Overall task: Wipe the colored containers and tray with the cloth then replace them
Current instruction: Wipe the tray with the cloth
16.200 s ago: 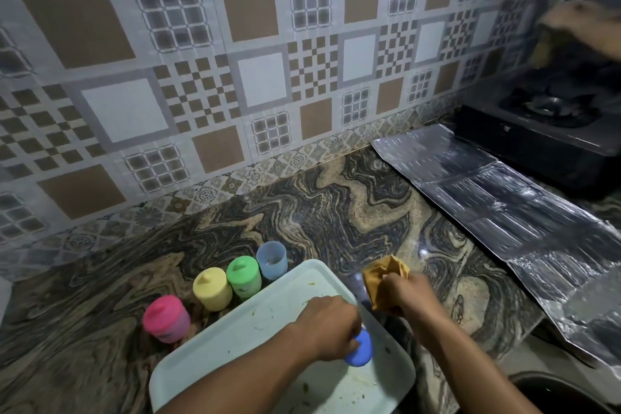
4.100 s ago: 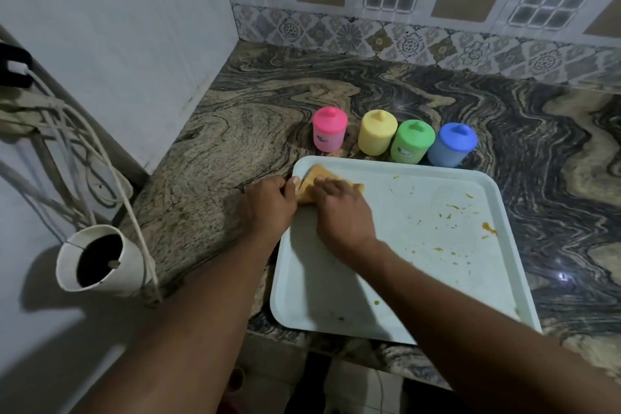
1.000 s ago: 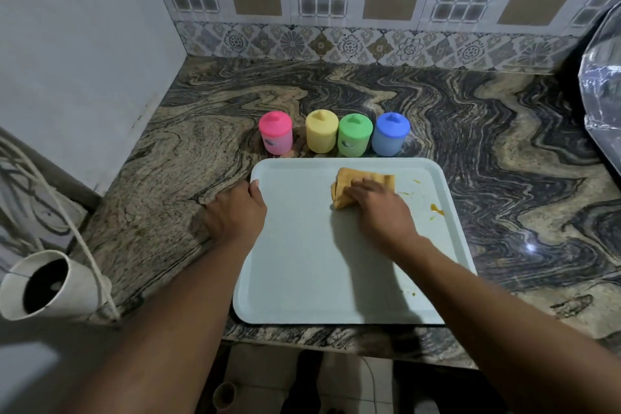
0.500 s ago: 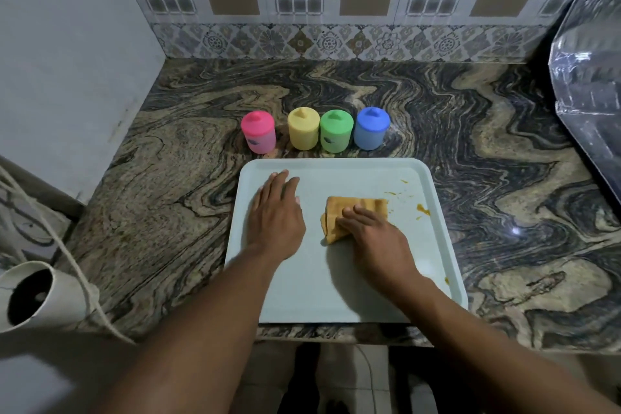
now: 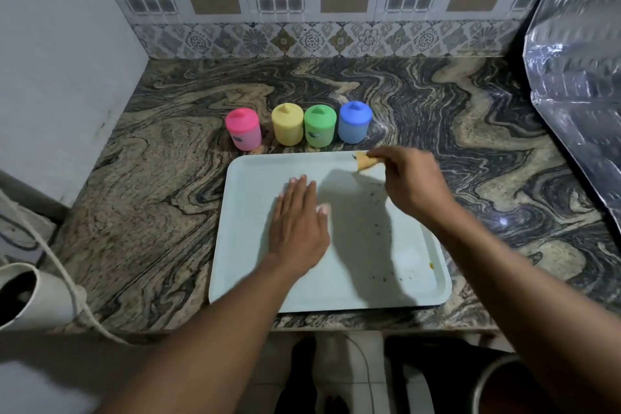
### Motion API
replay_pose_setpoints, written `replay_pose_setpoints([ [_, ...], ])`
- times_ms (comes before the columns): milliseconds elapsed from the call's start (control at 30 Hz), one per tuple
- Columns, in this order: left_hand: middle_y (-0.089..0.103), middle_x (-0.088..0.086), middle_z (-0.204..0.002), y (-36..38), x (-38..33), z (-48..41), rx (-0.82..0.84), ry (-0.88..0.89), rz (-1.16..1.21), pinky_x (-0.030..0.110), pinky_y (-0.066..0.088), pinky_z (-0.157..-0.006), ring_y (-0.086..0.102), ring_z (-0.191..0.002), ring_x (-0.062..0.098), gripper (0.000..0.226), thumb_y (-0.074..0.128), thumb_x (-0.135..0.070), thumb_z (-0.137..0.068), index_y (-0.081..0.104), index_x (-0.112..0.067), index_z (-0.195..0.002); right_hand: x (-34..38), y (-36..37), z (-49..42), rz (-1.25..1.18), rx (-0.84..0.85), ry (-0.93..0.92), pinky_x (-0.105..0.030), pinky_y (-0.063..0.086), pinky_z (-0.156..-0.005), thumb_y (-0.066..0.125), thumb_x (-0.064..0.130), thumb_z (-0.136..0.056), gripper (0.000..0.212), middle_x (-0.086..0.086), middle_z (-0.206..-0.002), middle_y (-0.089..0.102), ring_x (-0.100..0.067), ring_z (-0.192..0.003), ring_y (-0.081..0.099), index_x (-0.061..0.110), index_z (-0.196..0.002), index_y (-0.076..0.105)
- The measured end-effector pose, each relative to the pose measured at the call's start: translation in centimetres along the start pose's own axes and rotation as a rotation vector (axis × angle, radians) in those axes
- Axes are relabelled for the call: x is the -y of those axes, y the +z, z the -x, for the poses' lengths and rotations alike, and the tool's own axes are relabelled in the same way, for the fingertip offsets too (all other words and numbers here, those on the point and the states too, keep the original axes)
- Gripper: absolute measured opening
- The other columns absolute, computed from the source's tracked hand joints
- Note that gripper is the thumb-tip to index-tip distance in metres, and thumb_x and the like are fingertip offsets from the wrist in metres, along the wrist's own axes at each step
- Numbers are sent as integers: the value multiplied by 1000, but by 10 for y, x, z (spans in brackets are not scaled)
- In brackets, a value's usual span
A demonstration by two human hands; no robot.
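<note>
While the left hand [image 5: 297, 228] presses flat on the pale blue plastic tray [image 5: 250, 245], the right hand [image 5: 415, 185] pinches the orange cloth [image 5: 364, 161] at its far-right corner; limp, it likely needs bunching.

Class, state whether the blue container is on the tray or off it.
Off: the blue container stands on the counter behind the tray.

A pale tray [image 5: 242, 245] lies flat at frame centre, with crumbs speckling its right side. Just above it, upright in a row, stand a pink container [image 5: 243, 131], a yellow container [image 5: 288, 126], a green container [image 5: 320, 128] and a blue container [image 5: 354, 124]. A bunched mustard cloth [image 5: 364, 161] is at the tray's upper-right corner.
</note>
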State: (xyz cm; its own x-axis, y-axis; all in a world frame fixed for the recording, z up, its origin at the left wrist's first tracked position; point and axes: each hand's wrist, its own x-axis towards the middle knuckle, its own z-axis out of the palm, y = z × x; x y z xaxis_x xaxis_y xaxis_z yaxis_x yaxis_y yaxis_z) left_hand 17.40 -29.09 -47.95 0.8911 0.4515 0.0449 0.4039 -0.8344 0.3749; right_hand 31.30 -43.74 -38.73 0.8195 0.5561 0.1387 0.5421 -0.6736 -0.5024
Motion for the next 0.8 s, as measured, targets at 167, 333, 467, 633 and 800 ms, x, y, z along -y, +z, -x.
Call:
replay_pose_setpoints([
  [167, 4, 1, -169, 12, -7, 8, 12, 7, -118, 38, 2, -126, -3, -155, 16, 62, 21, -42, -103, 15, -17, -160, -15, 44, -18, 308, 284, -91, -42, 53, -87, 47, 19, -88, 39, -11, -127, 67, -36, -114, 61, 24, -121, 68],
  [333, 5, -1, -169, 10, -9, 8, 20, -1, -131, 38, 6, -126, -1, -155, 15, 61, 21, -43, -102, 16, -20, -159, -20, 64, 66, 227, 117, -150, -42, 57, -88, 40, 11, -82, 46, -12, -128, 69, -35, -120, 62, 12, -115, 73],
  [467, 5, -1, -169, 7, -10, 9, 28, -9, -133, 37, 6, -127, -2, -155, 15, 61, 20, -43, -103, 16, -20, -159, -22, 51, 149, 175, 154, -234, -32, 59, -83, 73, 6, -54, 57, 1, -124, 72, -22, -117, 68, 21, -109, 78],
  [633, 4, -1, -169, 9, -10, 10, 24, -11, -141, 38, 7, -127, -2, -155, 15, 61, 20, -43, -103, 15, -20, -160, -27, 18, 168, 107, 359, -198, -30, 61, -79, 55, 6, -58, 58, 14, -117, 73, -13, -113, 67, 35, -105, 76],
  [800, 8, -1, -169, 12, -10, 10, 12, -14, -142, 38, 8, -127, 1, -155, 15, 61, 23, -42, -103, 19, -19, -159, -30, -16, 95, -74, 183, -35, -39, 58, -81, 54, 7, -73, 44, 2, -100, 78, -27, -95, 73, 28, -103, 77],
])
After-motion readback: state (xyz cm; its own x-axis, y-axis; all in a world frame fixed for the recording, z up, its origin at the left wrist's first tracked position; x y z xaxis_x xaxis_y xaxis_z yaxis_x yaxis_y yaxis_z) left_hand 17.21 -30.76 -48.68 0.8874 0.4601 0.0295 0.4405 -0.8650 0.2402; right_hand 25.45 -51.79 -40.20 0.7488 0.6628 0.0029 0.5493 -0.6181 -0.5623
